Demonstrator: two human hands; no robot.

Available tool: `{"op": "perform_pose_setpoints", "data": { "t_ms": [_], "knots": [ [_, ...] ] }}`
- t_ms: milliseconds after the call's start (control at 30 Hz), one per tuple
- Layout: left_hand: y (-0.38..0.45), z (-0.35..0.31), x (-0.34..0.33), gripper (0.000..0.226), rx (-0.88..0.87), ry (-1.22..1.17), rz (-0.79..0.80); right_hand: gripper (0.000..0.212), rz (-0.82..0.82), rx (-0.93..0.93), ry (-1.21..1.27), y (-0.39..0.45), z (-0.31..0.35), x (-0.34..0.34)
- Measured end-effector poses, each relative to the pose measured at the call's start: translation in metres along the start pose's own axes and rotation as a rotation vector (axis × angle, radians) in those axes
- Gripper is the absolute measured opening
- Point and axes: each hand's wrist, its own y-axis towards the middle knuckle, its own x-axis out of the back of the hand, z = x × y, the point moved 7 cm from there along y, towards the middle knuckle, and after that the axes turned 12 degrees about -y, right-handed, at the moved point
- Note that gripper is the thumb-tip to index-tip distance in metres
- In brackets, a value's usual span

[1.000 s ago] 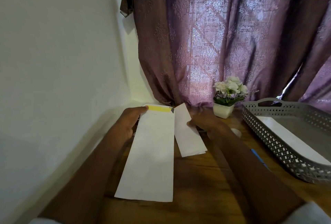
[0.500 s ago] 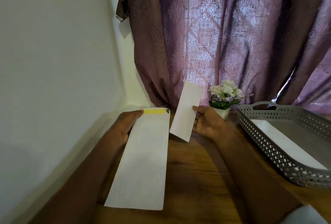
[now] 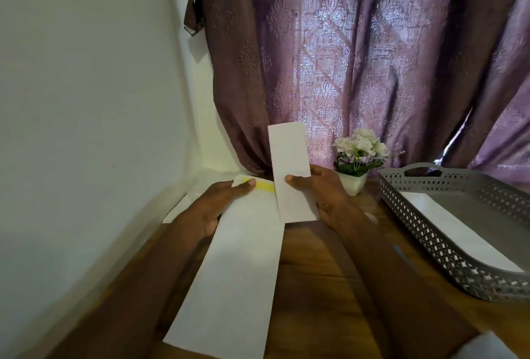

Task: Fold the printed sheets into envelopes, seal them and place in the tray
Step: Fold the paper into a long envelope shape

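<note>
A long white envelope with a yellow adhesive strip at its far end runs from the table's near edge up to my left hand, which grips it by that far end, thumb on top. My right hand pinches a folded white sheet, held nearly upright above the envelope's far right corner, its lower edge overlapping the envelope. A grey perforated tray stands at the right with a white envelope lying inside.
A small white pot of white flowers stands behind my right hand, next to the tray's near corner. A purple patterned curtain hangs at the back and a white wall closes the left. The wooden table shows between my forearms.
My right hand lifted the folded sheet off the table, stood it up and brought it left over the envelope's far end. My left hand kept its hold and its thumb moved onto the yellow strip.
</note>
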Motion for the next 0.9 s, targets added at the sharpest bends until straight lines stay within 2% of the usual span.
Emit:
{"op": "perform_pose_setpoints", "data": {
  "t_ms": [67,167,300,433,533,700,833,900],
  "knots": [
    [-0.004,0.003,-0.011,0.05,0.031,0.037,0.105,0.038,-0.083,0.03,-0.03,-0.002,0.003,0.008],
    [-0.003,0.007,-0.023,0.057,0.016,0.095,0.204,0.023,-0.179,0.052,-0.038,0.001,0.002,0.022],
    [-0.002,0.008,-0.031,0.032,-0.023,0.096,0.191,0.035,-0.199,0.004,-0.002,0.008,-0.008,0.027],
    [-0.003,0.013,-0.029,0.044,0.027,0.044,0.151,0.049,-0.011,0.039,0.029,0.012,-0.002,0.017],
    [-0.005,0.017,-0.027,0.046,0.073,0.001,0.123,0.054,-0.069,0.089,0.033,0.01,0.006,0.022],
    [-0.007,0.02,-0.031,0.049,0.097,0.033,0.143,0.043,-0.192,0.092,0.072,0.01,0.006,0.036],
    [-0.006,0.019,-0.033,0.061,0.063,0.067,0.166,0.044,-0.168,0.095,0.097,0.011,0.005,0.034],
    [-0.006,0.018,-0.035,0.051,0.035,0.064,0.172,0.043,-0.153,0.11,0.079,0.01,0.008,0.031]
  ]
}}
